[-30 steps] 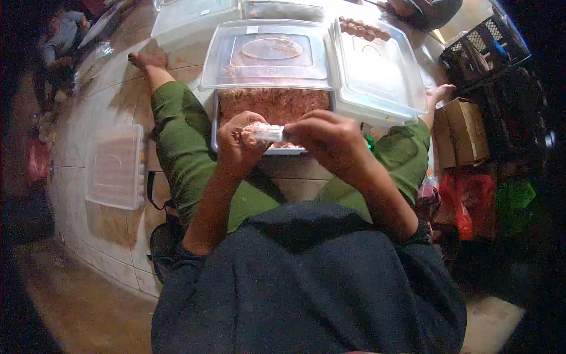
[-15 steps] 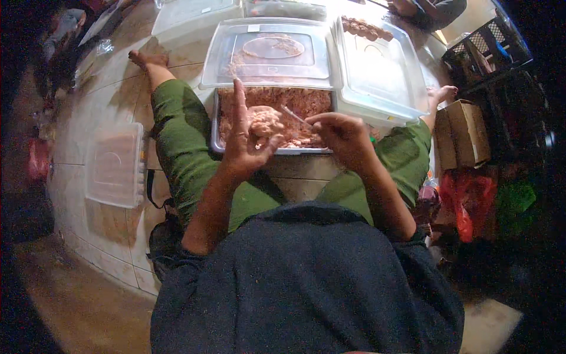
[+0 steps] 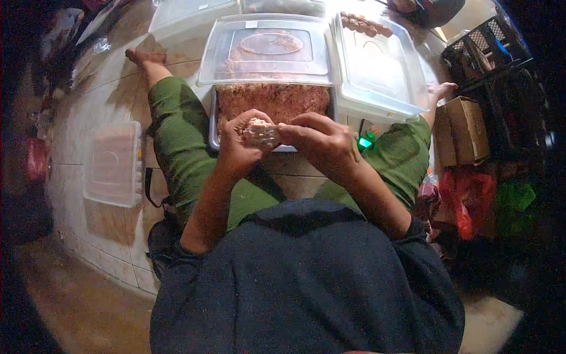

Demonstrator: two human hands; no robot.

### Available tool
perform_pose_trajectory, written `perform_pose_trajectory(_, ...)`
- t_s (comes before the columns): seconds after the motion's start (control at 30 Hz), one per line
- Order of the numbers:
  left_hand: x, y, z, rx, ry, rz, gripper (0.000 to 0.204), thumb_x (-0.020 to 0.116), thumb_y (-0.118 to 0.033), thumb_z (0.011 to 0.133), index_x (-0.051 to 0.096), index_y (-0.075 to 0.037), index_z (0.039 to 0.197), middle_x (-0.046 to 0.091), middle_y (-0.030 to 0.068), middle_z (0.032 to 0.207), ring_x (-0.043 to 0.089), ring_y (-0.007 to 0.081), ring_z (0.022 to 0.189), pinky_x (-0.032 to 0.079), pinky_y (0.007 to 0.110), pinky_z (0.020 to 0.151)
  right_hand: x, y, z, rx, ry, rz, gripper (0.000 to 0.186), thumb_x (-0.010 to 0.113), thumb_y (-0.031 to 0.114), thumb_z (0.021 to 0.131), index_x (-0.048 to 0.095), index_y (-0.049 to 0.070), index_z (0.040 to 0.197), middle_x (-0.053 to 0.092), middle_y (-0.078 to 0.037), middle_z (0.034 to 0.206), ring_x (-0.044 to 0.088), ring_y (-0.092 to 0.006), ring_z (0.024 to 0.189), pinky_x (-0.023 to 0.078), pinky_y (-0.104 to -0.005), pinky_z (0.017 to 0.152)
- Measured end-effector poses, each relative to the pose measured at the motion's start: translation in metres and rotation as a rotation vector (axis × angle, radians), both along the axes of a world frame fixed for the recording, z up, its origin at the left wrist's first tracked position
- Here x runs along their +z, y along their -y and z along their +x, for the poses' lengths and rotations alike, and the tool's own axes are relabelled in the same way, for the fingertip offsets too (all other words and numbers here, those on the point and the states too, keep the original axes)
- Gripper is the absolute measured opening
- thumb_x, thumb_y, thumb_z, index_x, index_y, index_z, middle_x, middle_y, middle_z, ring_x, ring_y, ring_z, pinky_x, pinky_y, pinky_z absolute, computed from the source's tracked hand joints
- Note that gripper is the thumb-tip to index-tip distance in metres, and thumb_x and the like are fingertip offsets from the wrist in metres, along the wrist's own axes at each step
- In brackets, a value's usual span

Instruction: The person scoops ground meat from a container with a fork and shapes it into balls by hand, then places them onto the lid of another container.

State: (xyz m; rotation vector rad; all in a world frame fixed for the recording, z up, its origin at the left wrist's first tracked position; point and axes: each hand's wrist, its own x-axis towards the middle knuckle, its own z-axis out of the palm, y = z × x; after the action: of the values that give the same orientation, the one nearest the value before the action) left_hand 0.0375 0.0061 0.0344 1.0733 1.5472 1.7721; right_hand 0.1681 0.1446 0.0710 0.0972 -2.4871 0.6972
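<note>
My left hand [image 3: 240, 141] is closed around a pale, pinkish lump [image 3: 261, 134] with a rough, crumbly surface, held above the near edge of a shallow grey tray [image 3: 214, 139]. My right hand [image 3: 323, 138] comes in from the right, its fingers pinched together against the lump's side. A thin pale stick was in that pinch a moment earlier; now it is mostly hidden by the fingers and the lump. Reddish-brown, shredded-looking material [image 3: 283, 101] fills the tray, whose far part lies under a clear plastic lid [image 3: 268, 74].
A clear bin [image 3: 383, 100] with brown clumps [image 3: 365, 25] at its far end stands right of the tray. Beside my right leg a small device [image 3: 365, 142] glows green. Another clear lidded box [image 3: 113, 165] lies at left; a cardboard box [image 3: 463, 133] and black crate [image 3: 489, 50] stand right.
My left hand has closed from a spread palm around the lump. The right hand has moved left, bringing the stick to it. Both hands now meet, and the green-lit device has come into sight.
</note>
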Motion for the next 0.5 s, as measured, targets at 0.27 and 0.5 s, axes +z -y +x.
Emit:
perform_pose_trajectory(0.27, -0.004, -0.003, 0.006, 0.120, -0.121, -0.065, 0.028, 0.075, -0.013, 0.068, 0.057, -0.001, 0.086, 0.060, 0.0038, 0.075, 0.056, 0.0082, 0.071, 0.046, 0.023, 0.064, 0.008, -0.016, -0.001, 0.036, 0.114, -0.172, 0.016, 0.062, 0.008, 0.075, 0.065, 0.011, 0.091, 0.062, -0.009, 0.084, 0.063, -0.0253, 0.072, 0.052, -0.0322, 0.061)
perform_pose_trajectory(0.5, -0.001, -0.001, 0.002, 0.068, -0.146, -0.006, 0.109, 0.075, -0.005, 0.067, -0.007, -0.007, 0.139, 0.059, 0.0113, 0.086, 0.058, 0.0168, 0.078, 0.047, 0.026, 0.073, -0.004, -0.026, 0.005, -0.076, 0.128, -0.398, 0.014, 0.059, -0.002, 0.078, 0.065, 0.001, 0.091, 0.064, -0.010, 0.082, 0.061, -0.0152, 0.071, 0.050, -0.0267, 0.062)
